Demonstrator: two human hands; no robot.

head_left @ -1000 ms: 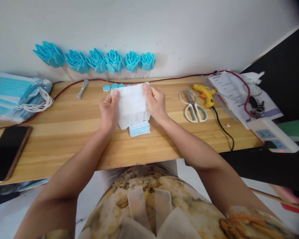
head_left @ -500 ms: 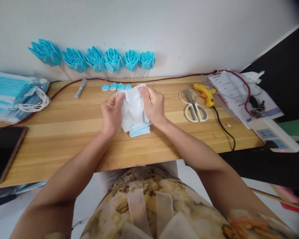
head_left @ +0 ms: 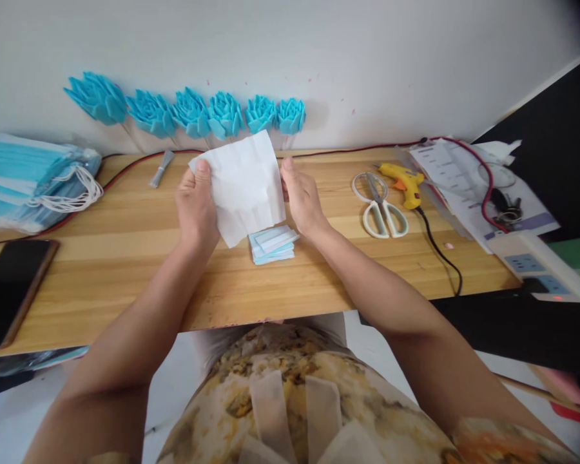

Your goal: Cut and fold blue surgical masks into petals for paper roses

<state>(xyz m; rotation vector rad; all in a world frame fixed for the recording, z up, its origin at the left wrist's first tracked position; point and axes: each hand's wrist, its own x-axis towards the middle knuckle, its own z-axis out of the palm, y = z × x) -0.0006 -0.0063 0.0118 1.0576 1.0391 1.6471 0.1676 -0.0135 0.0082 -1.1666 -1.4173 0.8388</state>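
Head view, looking down past a person's patterned garment: two bare hands are raised above a desk, with a thin white sheet between them, tilted to face the camera. The left hand holds the sheet by its left side, thumb flat on the front and fingers tucked behind. The right hand is half curled at the right edge, its thumb up; whether it is pinching the sheet cannot be told. The sheet looks very light and limp, like soft non-woven cloth with faint creases, likely to sag or wrinkle rather than break. Its side edges or upper corners seem the best places to take hold, with a gentle pull to keep it flat. Just below it lies a small stack of folded pale blue and white pieces.

The surface is a smooth wooden desktop set against a plain pale wall. Six blue flowers on thin stems line the back. At the left are bagged blue masks and a dark phone; at the right, white-handled scissors, a yellow glue gun, loose papers and a power strip
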